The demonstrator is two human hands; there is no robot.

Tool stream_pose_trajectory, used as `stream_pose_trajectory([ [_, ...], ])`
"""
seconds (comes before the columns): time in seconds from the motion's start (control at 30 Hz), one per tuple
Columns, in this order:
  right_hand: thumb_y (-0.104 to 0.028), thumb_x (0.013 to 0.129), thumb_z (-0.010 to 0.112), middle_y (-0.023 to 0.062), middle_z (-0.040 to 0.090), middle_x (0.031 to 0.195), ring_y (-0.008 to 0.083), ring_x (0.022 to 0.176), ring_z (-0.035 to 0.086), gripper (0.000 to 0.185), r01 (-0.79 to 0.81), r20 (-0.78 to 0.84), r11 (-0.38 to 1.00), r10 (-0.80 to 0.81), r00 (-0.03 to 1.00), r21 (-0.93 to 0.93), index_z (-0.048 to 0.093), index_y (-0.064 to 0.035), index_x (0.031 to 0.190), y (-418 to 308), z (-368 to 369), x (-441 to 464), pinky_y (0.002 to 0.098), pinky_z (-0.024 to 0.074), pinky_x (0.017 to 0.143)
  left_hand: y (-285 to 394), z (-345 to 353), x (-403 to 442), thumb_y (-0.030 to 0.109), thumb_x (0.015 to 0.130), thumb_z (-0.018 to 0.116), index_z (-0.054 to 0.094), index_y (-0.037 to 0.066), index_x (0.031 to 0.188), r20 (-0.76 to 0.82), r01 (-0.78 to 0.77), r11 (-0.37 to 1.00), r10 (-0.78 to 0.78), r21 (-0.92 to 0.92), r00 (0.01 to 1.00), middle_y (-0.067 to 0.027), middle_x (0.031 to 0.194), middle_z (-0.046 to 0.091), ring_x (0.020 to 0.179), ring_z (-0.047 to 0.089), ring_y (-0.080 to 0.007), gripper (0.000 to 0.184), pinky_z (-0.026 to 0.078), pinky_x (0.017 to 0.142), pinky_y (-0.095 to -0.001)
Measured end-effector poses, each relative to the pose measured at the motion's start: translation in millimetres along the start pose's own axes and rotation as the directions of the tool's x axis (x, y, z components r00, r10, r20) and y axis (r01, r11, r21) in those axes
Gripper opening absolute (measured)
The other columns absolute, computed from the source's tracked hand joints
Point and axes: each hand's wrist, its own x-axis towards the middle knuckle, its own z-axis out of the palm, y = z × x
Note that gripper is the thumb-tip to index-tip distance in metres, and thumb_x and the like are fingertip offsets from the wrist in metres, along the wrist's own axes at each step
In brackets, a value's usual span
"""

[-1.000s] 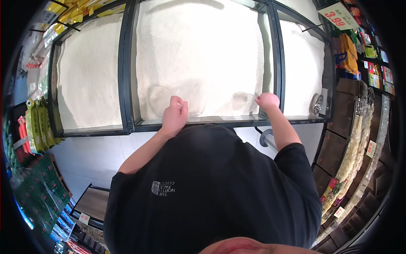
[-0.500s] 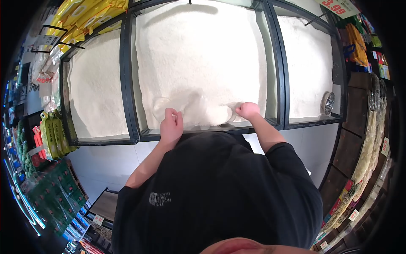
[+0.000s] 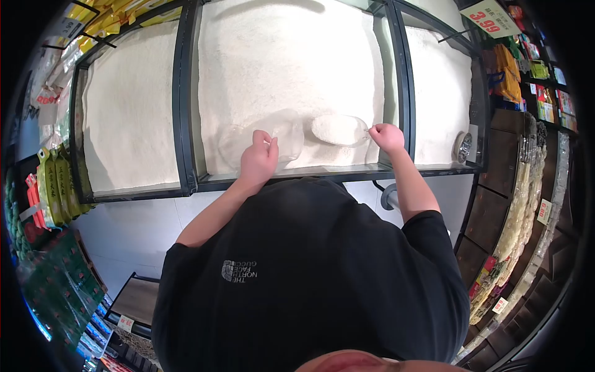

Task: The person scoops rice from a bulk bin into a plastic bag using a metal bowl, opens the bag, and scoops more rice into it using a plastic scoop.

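Note:
My right hand (image 3: 387,137) is closed around the handle end of a scoop (image 3: 339,130). White grain, probably rice, heaps over the scoop's oval bowl. My left hand (image 3: 260,154) pinches a clear plastic bag (image 3: 291,133), which spreads out over the grain to the left of the scoop. The bag's outline is faint, so I cannot tell how much is in it. Both hands are above the near edge of the middle bin, and the white grain (image 3: 285,68) fills that bin. Scoop and bag are a short gap apart.
Black-framed dividers (image 3: 183,93) separate the middle bin from a left bin (image 3: 127,111) and a right bin. A round metal item (image 3: 463,147) rests in the right bin's near corner. A price sign (image 3: 489,18) hangs at upper right. Packaged goods (image 3: 56,192) line the left side.
My right hand has lifted the scoop, now heaped, slightly up and right out of the grain. My left hand has shifted a little right, and the bag looks more spread out. The view has shifted.

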Motion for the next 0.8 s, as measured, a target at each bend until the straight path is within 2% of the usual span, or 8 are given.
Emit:
stream_pose_trajectory([
  [0.17,-0.044,0.088,0.054,0.0141,0.074,0.086,0.0347,0.083,0.07,0.04,0.13,0.054,0.984,-0.124,0.991,-0.126,0.078,-0.0122,0.088,-83.6,-14.4,-6.0,0.0454,0.0566,0.075,-6.6,5.0,2.5,0.022,0.102,0.057,0.045,0.007,0.105,0.027,-0.036,0.999,0.037,-0.041,0.999,-0.0141,0.06,0.061,0.059,0.063,-0.04,0.02,0.045,0.055,-0.0526],
  [0.23,-0.044,0.094,0.045,0.0135,0.075,0.091,0.0329,0.084,0.072,0.049,0.203,0.135,0.947,-0.173,0.976,-0.251,0.078,-0.0077,0.09,-152.2,-20.5,-17.9,0.0439,0.0581,0.075,-9.2,8.4,-0.4,0.024,0.102,0.057,0.045,0.007,0.106,0.016,-0.066,0.998,0.066,-0.016,0.998,-0.0143,0.061,0.061,0.058,0.063,-0.0401,0.021,0.045,0.055,-0.0532],
  [0.3,-0.042,0.097,0.042,0.013,0.075,0.092,0.0305,0.085,0.073,0.051,0.289,0.202,0.901,-0.232,0.952,-0.325,0.078,-0.0076,0.089,-214.0,-23.1,-32.9,0.0443,0.0586,0.074,-7.9,7.8,-4.7,0.025,0.102,0.058,0.045,0.008,0.107,0.054,-0.038,0.999,0.038,0.0,0.998,-0.0148,0.062,0.061,0.062,0.064,-0.0404,0.022,0.046,0.058,-0.0527],
  [0.43,-0.041,0.097,0.042,0.0128,0.075,0.09,0.0295,0.084,0.073,0.05,0.361,0.215,0.856,-0.3,0.93,-0.369,0.079,-0.0082,0.089,-267.2,-18.5,-51.9,0.0435,0.059,0.072,-15.2,4.6,-7.3,0.026,0.102,0.057,0.045,0.008,0.108,0.068,-0.064,0.998,0.063,0.021,0.996,-0.0147,0.062,0.061,0.064,0.064,-0.041,0.022,0.046,0.059,-0.0526],
  [0.53,-0.042,0.097,0.043,0.0134,0.075,0.09,0.0297,0.085,0.073,0.05,0.331,0.248,0.852,-0.247,0.937,-0.405,0.079,-0.0089,0.09,-262.6,-24.8,-55.8,0.0431,0.0591,0.072,-22.7,1.2,-8.1,0.025,0.102,0.057,0.045,0.009,0.107,-0.001,-0.114,0.993,0.114,0.032,0.993,-0.0146,0.062,0.061,0.062,0.064,-0.0414,0.021,0.046,0.058,-0.0528],
  [0.63,-0.044,0.096,0.044,0.0148,0.075,0.091,0.0311,0.087,0.073,0.05,0.229,0.219,0.877,-0.146,0.965,-0.422,0.079,-0.0089,0.091,-234.5,-33.5,-57.9,0.0441,0.059,0.074,-29.1,-5.8,-9.7,0.025,0.102,0.057,0.045,0.009,0.107,0.008,-0.045,0.999,0.045,0.021,0.999,-0.0148,0.062,0.062,0.061,0.063,-0.0416,0.021,0.045,0.056,-0.0529],
  [0.7,-0.046,0.095,0.045,0.0148,0.076,0.092,0.0327,0.089,0.073,0.05,0.161,0.133,0.902,-0.117,0.984,-0.4,0.079,-0.0091,0.092,-192.9,-30.3,-50.9,0.0454,0.0587,0.076,-33.4,-7.5,-11.3,0.026,0.102,0.057,0.045,0.009,0.106,-0.021,-0.041,0.999,0.041,0.028,0.999,-0.0141,0.063,0.063,0.06,0.064,-0.0405,0.021,0.047,0.055,-0.0525],
  [0.8,-0.047,0.094,0.047,0.0146,0.076,0.096,0.0333,0.09,0.073,0.048,0.001,0.088,0.944,0.03,0.996,-0.33,0.079,-0.0108,0.095,-122.2,-29.2,-36.0,0.0453,0.0582,0.08,-32.7,-11.7,-14.2,0.025,0.101,0.058,0.045,0.008,0.106,-0.057,-0.036,0.999,0.037,0.01,0.998,-0.0134,0.063,0.064,0.058,0.064,-0.0393,0.022,0.048,0.054,-0.0514],
])
